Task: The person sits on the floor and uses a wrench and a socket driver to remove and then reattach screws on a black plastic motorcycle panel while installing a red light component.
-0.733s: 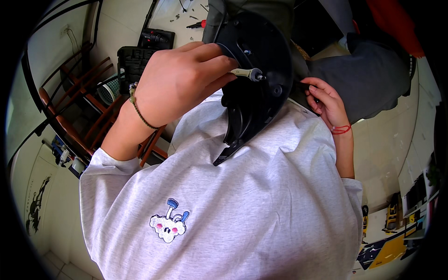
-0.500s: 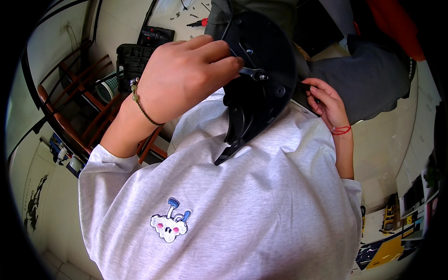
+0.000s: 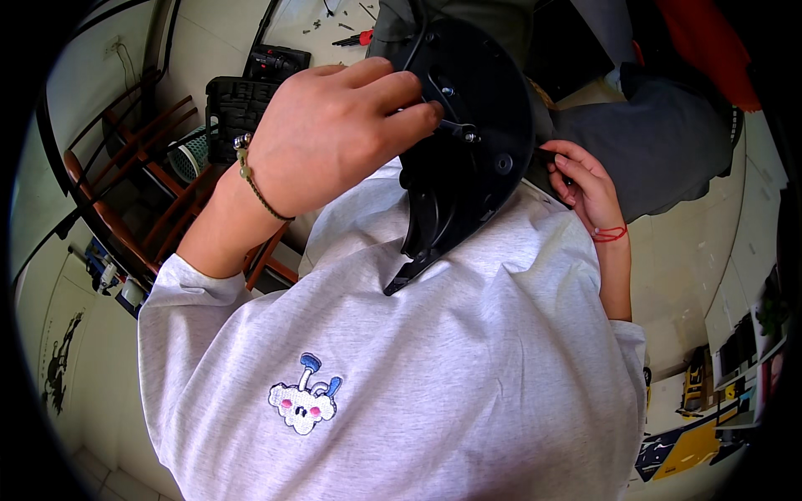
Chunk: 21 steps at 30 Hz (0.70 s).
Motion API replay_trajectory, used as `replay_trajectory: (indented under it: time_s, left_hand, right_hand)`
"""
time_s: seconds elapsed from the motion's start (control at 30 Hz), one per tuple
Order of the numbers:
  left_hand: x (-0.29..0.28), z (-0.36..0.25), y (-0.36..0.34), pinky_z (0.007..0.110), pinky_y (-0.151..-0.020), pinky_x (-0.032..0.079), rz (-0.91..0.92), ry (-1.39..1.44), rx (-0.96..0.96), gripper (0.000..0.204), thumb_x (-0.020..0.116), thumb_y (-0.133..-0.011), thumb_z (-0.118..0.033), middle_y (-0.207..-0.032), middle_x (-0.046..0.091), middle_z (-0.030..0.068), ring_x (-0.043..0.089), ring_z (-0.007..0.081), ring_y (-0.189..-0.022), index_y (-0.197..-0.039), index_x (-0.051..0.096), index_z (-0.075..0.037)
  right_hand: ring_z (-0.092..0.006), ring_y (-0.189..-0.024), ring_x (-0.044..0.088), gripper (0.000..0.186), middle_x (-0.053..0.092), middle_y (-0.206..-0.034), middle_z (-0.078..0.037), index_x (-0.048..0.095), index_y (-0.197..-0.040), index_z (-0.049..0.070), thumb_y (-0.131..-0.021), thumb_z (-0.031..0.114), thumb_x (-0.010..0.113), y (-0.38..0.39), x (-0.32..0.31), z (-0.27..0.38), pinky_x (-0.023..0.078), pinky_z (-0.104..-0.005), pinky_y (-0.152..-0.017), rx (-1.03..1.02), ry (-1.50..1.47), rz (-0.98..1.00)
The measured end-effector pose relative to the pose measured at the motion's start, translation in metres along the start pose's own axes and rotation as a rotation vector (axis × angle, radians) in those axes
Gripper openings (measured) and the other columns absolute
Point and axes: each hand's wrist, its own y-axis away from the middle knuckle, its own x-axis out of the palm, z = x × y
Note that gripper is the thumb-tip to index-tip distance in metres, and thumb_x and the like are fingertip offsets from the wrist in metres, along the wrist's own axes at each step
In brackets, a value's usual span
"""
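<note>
A curved black plastic shell (image 3: 501,108) leans across my lap, its lower tip against my light grey shirt (image 3: 393,359). My left hand (image 3: 338,138), wearing a beaded bracelet, is closed on a slim metal wrench (image 3: 454,126). The wrench's end lies at a small bolt (image 3: 470,136) on the shell's inner face; the fingers hide the rest of it. To the right of the shell, my right hand (image 3: 589,179), with a red cord at the wrist, has its fingers curled around a dark thing by the shell's edge. Its kind is not clear.
Far left on the floor are a black tool case (image 3: 230,113) and a dark power tool (image 3: 276,63). Red-handled tools (image 3: 359,39) and several small screws (image 3: 313,27) lie farther off. Brown wooden chair parts (image 3: 150,159) and a green basket (image 3: 192,154) stand left.
My left hand has shifted slightly and the wrench shows thinner, more edge-on, at the bolt. My right hand stays in place and the shell has barely moved.
</note>
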Motion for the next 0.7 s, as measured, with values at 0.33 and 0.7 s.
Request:
replay_trajectory:
  time_s: [0.33, 0.7]
  left_hand:
    - [0.002, 0.000, 0.000, 0.027, -0.052, 0.047, 0.020, 0.093, -0.073, 0.018, 0.072, -0.072, -0.015, -0.073, 0.055, -0.0016, 0.057, 0.0146, -0.065, -0.088, 0.065, -0.013]
    - [0.003, 0.007, -0.002, 0.026, -0.052, 0.047, -0.018, 0.029, 0.034, 0.021, 0.072, -0.071, -0.018, -0.076, 0.057, -0.0037, 0.055, 0.0123, -0.065, -0.090, 0.066, -0.014]
  right_hand:
    - [-0.0062, -0.071, 0.049, 0.040, 0.056, -0.094, -0.005, 0.051, -0.125, 0.000, -0.086, 0.009, 0.051, 0.007, -0.005, 0.008, 0.038, -0.0178, -0.059, -0.018, 0.026, 0.129]
    - [-0.0142, -0.092, 0.055, 0.061, 0.051, -0.118, -0.016, 0.035, -0.135, -0.001, -0.079, -0.002, 0.060, 0.008, -0.029, 0.009, 0.044, -0.0234, -0.083, -0.008, 0.036, 0.390]
